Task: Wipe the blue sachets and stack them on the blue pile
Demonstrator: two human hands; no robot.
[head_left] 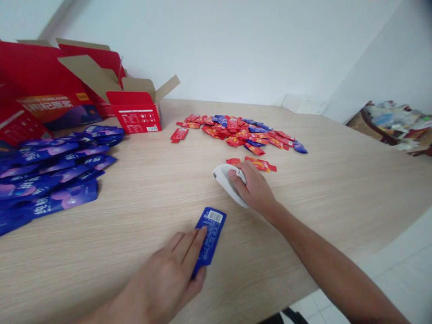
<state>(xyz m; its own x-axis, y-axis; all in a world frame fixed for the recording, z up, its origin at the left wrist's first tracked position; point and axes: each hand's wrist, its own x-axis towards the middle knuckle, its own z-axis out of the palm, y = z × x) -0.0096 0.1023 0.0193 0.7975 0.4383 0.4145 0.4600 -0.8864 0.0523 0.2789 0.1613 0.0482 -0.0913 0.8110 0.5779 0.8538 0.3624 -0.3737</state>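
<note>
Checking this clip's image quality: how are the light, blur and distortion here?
Head view: light is soft and even, without strong glare; only a faint shadow edges the blue packets. The left hand and right hand, holding a white cloth, show no clear blur. The wide lens bends the table; the top right corner darkens.
</note>
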